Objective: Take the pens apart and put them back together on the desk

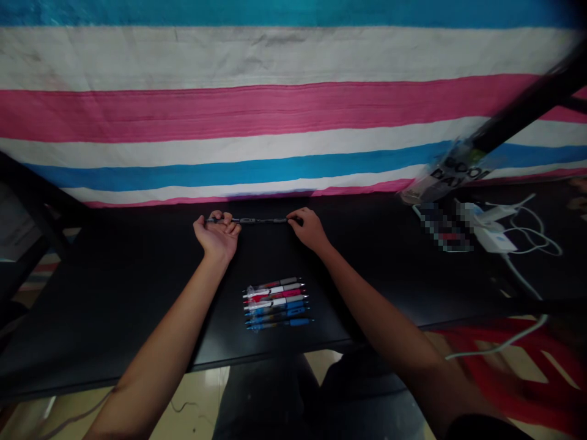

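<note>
Near the back of the black table, a line of dark pens (263, 220) runs sideways between my two hands, apparently two of them end to end. My left hand (217, 237) is palm up, with thumb and curled fingers closed around the left pen. At the other end, the thumb and fingertips of my right hand (309, 228) pinch the tip of the right pen. Closer to me, several click pens (277, 302) in blue, white, red and dark grey lie side by side, with clear plastic over their left ends.
The black table (114, 293) backs onto a striped sheet (275, 116). To the right lie a blurred-out phone-like object (443, 229), a white power strip with cables (495, 237) and a clear bag with lettering (443, 174) by a slanted black post (527, 104). A red stool (504, 379) stands below.
</note>
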### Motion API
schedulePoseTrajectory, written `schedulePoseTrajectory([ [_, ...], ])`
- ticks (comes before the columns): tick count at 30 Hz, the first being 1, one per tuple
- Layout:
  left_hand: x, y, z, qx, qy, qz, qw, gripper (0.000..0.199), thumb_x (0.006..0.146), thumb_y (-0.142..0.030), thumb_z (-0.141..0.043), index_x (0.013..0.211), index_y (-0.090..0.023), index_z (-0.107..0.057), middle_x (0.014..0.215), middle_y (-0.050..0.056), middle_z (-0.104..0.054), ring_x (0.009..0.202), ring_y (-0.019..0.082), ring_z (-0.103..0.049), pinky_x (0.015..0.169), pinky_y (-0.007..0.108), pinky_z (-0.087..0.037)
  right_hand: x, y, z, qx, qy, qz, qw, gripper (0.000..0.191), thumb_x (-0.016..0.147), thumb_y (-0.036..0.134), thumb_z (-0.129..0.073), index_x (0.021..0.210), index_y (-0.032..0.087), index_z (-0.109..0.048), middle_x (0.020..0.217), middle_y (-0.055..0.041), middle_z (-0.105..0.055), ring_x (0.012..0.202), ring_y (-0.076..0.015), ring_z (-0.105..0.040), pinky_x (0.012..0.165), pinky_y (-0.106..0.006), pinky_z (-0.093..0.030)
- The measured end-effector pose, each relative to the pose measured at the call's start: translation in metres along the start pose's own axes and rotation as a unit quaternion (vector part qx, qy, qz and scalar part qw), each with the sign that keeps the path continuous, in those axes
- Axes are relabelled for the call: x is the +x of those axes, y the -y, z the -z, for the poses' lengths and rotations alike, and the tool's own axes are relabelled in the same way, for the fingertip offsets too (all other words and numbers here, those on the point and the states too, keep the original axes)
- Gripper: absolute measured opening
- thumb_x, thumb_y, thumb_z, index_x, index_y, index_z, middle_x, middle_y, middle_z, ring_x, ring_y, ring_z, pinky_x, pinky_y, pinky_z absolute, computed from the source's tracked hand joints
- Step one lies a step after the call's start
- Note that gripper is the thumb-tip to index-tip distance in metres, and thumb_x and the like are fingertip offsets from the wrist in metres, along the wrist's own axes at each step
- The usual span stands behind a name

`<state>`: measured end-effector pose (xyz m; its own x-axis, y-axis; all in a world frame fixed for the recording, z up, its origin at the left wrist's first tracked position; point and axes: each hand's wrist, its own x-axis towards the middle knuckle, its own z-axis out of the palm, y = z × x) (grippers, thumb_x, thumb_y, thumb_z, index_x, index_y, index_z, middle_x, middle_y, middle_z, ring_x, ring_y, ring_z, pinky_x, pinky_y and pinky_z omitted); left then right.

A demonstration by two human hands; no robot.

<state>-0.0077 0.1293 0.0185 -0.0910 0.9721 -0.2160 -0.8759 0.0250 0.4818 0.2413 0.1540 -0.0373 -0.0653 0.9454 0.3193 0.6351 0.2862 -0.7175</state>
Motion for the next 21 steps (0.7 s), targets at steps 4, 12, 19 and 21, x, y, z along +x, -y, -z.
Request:
schedulePoseTrajectory([
  [4,0.0009,0.0001,0.0012,0.007,0.003,0.006,1.0,0.041,0.098,-0.049,-0.024,0.073,-0.021,-0.041,0.062,0.0,-0.042,0.044,0.012,-0.027,0.044,0.025,-0.026,0.0005,0.0005,-0.0002,0.0,0.006,-0.003,1.0,0.014,0.083,0.013,-0.065,0.091,0.02,-0.075,0.094,-0.0073,-0.068,0.091,-0.0242,-0.06,0.089,-0.04,-0.048],
  [12,0.0022,0.0,0.0001,0.018,-0.004,0.003,1.0,0.037,0.097,-0.046,-0.025,0.074,-0.021,-0.041,0.063,0.0,-0.041,0.044,0.011,-0.027,0.044,0.025,-0.025,0.0007,0.001,0.0008,-0.002,0.014,0.007,1.0,0.013,0.081,0.012,-0.066,0.089,0.021,-0.073,0.092,-0.006,-0.068,0.09,-0.0242,-0.059,0.087,-0.04,-0.046],
  [19,0.0004,0.0,-0.0018,0.019,-0.001,0.002,1.0,0.03,0.097,-0.037,-0.03,0.074,-0.021,-0.04,0.062,-0.001,-0.04,0.044,0.011,-0.027,0.045,0.024,-0.026,0.0007,0.0011,0.0018,0.0,0.019,0.015,1.0,0.012,0.081,0.016,-0.067,0.091,0.022,-0.071,0.092,-0.0056,-0.071,0.089,-0.0241,-0.061,0.087,-0.041,-0.046],
  [21,0.0,-0.0001,-0.0018,0.018,0.0,0.003,1.0,0.032,0.097,-0.041,-0.03,0.074,-0.021,-0.04,0.063,-0.001,-0.039,0.044,0.011,-0.027,0.045,0.024,-0.027,0.0007,0.0007,0.0016,0.008,0.018,0.018,1.0,0.013,0.081,0.018,-0.067,0.094,0.021,-0.071,0.095,-0.006,-0.072,0.09,-0.0242,-0.062,0.088,-0.041,-0.046],
])
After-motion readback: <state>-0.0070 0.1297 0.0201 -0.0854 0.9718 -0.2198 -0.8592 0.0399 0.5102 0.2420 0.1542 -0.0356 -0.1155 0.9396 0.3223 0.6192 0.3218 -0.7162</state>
